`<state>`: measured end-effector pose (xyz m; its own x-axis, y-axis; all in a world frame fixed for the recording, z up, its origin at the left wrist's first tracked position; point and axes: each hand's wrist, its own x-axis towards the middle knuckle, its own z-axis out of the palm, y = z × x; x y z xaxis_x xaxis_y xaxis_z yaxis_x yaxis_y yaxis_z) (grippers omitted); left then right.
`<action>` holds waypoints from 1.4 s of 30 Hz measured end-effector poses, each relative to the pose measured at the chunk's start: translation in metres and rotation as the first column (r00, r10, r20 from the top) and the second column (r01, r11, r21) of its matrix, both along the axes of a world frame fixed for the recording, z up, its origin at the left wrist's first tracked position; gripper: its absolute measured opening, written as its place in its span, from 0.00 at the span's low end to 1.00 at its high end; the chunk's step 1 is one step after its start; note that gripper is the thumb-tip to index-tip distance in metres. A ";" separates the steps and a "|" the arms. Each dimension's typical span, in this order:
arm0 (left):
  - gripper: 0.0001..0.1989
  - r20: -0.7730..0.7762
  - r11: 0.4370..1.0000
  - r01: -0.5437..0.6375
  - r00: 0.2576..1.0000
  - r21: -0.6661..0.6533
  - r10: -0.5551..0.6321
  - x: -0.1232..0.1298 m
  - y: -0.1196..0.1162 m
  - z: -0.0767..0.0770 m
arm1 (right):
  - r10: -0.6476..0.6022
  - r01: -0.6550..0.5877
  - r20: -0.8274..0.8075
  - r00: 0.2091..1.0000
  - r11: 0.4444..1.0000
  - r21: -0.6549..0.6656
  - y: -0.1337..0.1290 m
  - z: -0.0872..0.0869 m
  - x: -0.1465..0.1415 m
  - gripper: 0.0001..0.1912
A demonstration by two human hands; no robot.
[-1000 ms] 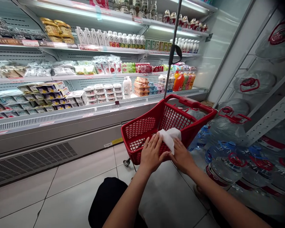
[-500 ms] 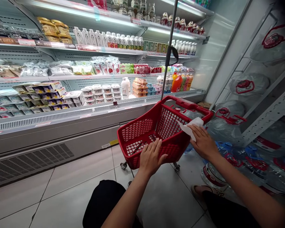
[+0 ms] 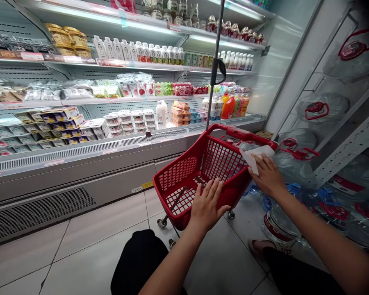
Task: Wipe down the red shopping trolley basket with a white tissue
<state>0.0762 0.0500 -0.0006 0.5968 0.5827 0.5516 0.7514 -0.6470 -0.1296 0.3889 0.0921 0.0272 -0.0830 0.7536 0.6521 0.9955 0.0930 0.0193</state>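
A small red plastic shopping cart (image 3: 178,169) with lattice sides stands on the floor in front of me, angled to the right. Against its near side rests my left hand (image 3: 205,207), palm down with the fingers stretched and the thumb apart, holding nothing. My right hand (image 3: 267,175) presses a white sheet, tissue or thin cloth (image 3: 260,154), onto the cart's upper rim close to the red handle (image 3: 249,135). The sheet juts out past the fingertips. Only a thin dark rod lies inside the basket.
A refrigerated shelf (image 3: 117,143) with yogurt cups, bottles and packs runs behind the cart. A tall pole (image 3: 215,61) with a dark clip rises beside the cart. Large water bottles (image 3: 278,225) stand on the floor and a rack at right. My knee (image 3: 141,258) is at the bottom.
My right hand and the white sheet have slid right along the rim towards the handle. My left hand has shifted right along the near side. The cart has turned slightly.
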 end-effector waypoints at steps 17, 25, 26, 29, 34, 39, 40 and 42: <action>0.39 0.056 0.968 0.036 0.998 -0.250 -0.023 -0.081 0.019 0.013 | 0.281 -0.283 -0.033 0.959 0.950 -0.129 0.012 -0.024 -0.054 0.33; 0.40 0.063 0.926 0.049 0.998 -0.375 -0.028 -0.099 0.013 0.001 | 0.238 -0.259 -0.176 0.955 0.960 -0.108 0.030 -0.046 -0.097 0.33; 0.41 0.066 0.926 0.055 0.997 -0.373 -0.033 -0.094 0.013 -0.001 | 0.277 -0.300 -0.186 0.943 0.947 -0.111 0.024 -0.050 -0.113 0.33; 0.44 0.079 0.924 0.059 0.996 -0.378 -0.031 -0.084 0.013 -0.004 | 0.389 -0.424 -0.220 0.895 0.895 -0.140 0.001 -0.056 -0.154 0.33; 0.44 0.113 0.916 0.061 0.993 -0.398 -0.017 -0.085 0.013 -0.003 | 0.498 -0.557 -0.283 0.820 0.807 -0.193 -0.035 -0.054 -0.175 0.33; 0.35 0.083 0.932 0.026 0.997 -0.362 0.005 -0.100 0.027 -0.002 | 0.489 -0.565 -0.329 0.807 0.802 -0.195 -0.057 -0.054 -0.157 0.30; 0.34 0.071 0.937 0.004 0.997 -0.350 0.022 -0.103 0.032 -0.003 | 0.477 -0.552 -0.326 0.816 0.811 -0.196 -0.057 -0.056 -0.150 0.30; 0.33 0.053 0.944 -0.043 0.997 -0.327 0.064 -0.108 0.042 -0.004 | 0.435 -0.502 -0.305 0.847 0.844 -0.188 -0.054 -0.059 -0.130 0.29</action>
<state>-0.0319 0.0921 -0.0049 0.5303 0.7667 0.3617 0.7861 -0.6045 0.1288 0.2588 0.0383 -0.0316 -0.3335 0.8041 0.4922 0.8000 0.5176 -0.3035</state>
